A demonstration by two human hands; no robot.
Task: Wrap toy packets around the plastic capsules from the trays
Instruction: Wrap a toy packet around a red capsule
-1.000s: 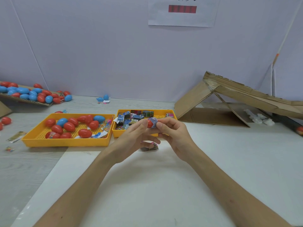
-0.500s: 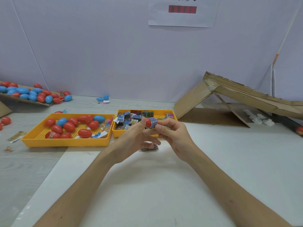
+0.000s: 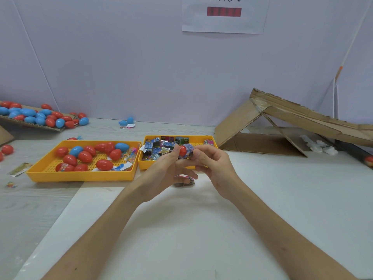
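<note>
A red capsule (image 3: 183, 150) with a blue printed toy packet (image 3: 188, 149) wrapped round it is held up between both hands, in front of the packet tray. My left hand (image 3: 163, 172) touches its red end with thumb and fingertips. My right hand (image 3: 214, 168) pinches the wrapped part. A yellow tray (image 3: 80, 175) on the left holds several red and blue capsules. A smaller yellow tray (image 3: 214, 145) behind my hands holds several toy packets. Another packet (image 3: 186, 180) lies on the white table under my hands.
A cardboard ramp (image 3: 292, 120) stands at the right. At the far left, a cardboard sheet (image 3: 36, 124) carries many red and blue capsules, and loose capsules (image 3: 7, 149) and wrappers (image 3: 19, 169) lie on the wooden table. A blue capsule (image 3: 130, 120) sits near the wall.
Both hands have lifted the capsule slightly and turned it, with the packet drawn more closely round it. The trays have not moved.
</note>
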